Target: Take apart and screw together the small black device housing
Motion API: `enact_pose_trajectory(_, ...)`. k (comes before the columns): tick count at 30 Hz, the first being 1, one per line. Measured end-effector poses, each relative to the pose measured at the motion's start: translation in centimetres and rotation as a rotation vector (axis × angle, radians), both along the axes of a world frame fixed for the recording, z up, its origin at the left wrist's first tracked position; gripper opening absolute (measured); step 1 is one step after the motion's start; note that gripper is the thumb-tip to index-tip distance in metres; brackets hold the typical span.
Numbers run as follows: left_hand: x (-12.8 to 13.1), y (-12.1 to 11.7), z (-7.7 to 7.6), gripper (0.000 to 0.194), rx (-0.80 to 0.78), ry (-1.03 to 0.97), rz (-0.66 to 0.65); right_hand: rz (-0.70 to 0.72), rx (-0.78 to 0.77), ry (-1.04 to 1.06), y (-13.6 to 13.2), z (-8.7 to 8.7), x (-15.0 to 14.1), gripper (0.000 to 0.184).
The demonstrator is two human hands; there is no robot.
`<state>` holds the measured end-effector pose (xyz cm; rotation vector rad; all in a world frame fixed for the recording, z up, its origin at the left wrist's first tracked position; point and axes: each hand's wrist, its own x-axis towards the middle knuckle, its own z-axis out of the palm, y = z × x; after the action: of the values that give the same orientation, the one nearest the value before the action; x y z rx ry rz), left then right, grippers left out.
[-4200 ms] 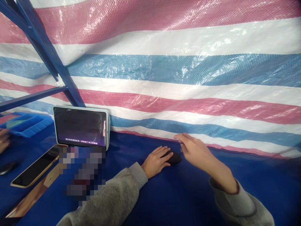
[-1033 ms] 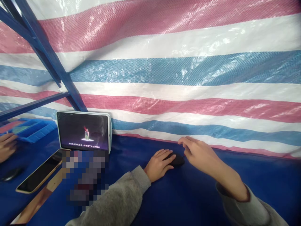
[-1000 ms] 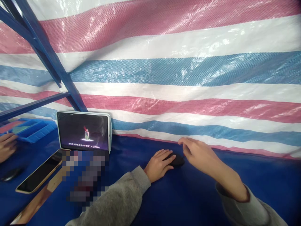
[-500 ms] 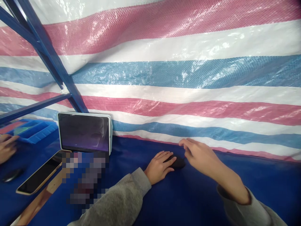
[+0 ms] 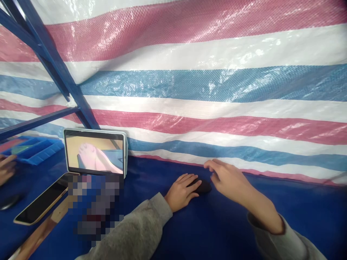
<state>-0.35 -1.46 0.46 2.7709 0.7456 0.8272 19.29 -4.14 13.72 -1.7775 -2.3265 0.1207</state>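
Note:
A black computer mouse [image 5: 204, 186] lies on the blue table surface in front of me. My left hand [image 5: 182, 192] rests over its left end, fingers on top and thumb along the near side. Just to the right, my right hand [image 5: 227, 180] is held bent at the wrist, its index finger pointing left above the mouse's far end. Its other fingers are curled in, and whatever they may hold is hidden. Both forearms are in grey sleeves.
A tablet [image 5: 94, 153] playing a video stands against the striped sheet [image 5: 217, 83]. Left of me are a phone [image 5: 43, 202], a dark mouse [image 5: 10, 202], a blue divided tray [image 5: 40, 150] and another person's hand [image 5: 7, 169]. A pixelated patch hides part of the table.
The tablet's picture has changed from dark to a bright scene. The view has shifted slightly. My hands keep about the same places around the mouse.

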Motion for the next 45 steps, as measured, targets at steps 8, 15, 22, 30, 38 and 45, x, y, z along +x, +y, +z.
enact_pose_trajectory(8, 0.0, 0.0, 0.0, 0.044, 0.008, -0.001, -0.006, -0.01, -0.004, -0.006, 0.1, -0.1, 0.0, 0.027)
enact_pose_trajectory(15, 0.0, 0.0, 0.0, 0.043, 0.01, -0.007, -0.004, 0.008, -0.007, 0.03, 0.2, -0.2, 0.0, 0.031)
enact_pose_trajectory(22, 0.0, 0.0, 0.0, 0.043, 0.005, -0.003, -0.001, 0.0, -0.017, 0.079, 0.1, -0.1, -0.1, 0.024)
enact_pose_trajectory(30, 0.0, 0.1, -0.2, 0.043, 0.011, -0.009, -0.005, -0.003, 0.025, 0.118, 0.1, 0.3, 0.6, 0.029)
enact_pose_trajectory(38, 0.0, 0.1, -0.1, 0.043, 0.01, -0.013, 0.001, -0.009, 0.034, 0.166, -0.1, 0.7, 1.1, 0.029)
enact_pose_trajectory(45, 0.0, 0.0, 0.1, 0.042, 0.009, -0.014, -0.004, 0.012, -0.008, 0.093, 0.4, -0.2, 0.6, 0.026)
